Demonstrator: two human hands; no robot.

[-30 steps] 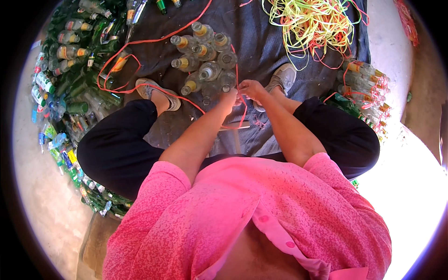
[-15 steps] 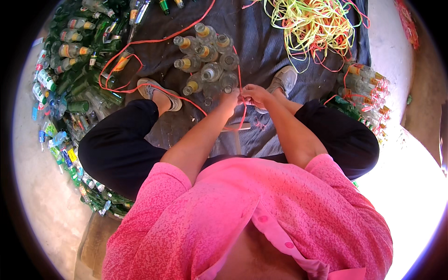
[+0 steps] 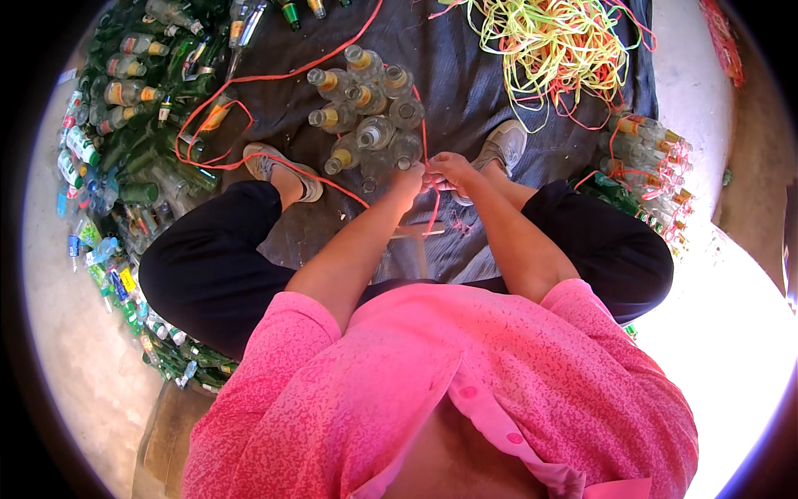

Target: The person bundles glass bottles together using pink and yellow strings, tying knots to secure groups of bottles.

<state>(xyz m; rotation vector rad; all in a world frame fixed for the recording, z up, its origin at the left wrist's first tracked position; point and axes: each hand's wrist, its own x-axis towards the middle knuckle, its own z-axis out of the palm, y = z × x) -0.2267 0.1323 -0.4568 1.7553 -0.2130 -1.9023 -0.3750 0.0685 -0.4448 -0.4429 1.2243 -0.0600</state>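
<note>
At the frame's upper centre, a thin, limp red plastic string (image 3: 424, 141) is pinched by the left hand (image 3: 411, 179) and right hand (image 3: 451, 169), beside a cluster of clear glass bottles (image 3: 370, 112). The bottles are judged fragile, best gripped by the necks.

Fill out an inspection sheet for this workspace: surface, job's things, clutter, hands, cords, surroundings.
Surface: dark grey cloth spread on the ground.
Job's things: cluster of clear glass bottles standing upright, red cord running along its right side.
Clutter: pile of green and clear bottles at left; tied bundle of bottles at right.
Hands: left hand and right hand meet, both pinching the red cord.
Cords: tangle of yellow-green and pink cords at the top; red cord loops past the left shoe.
Surroundings: sunlit bare ground; a cardboard box at lower left.
</note>
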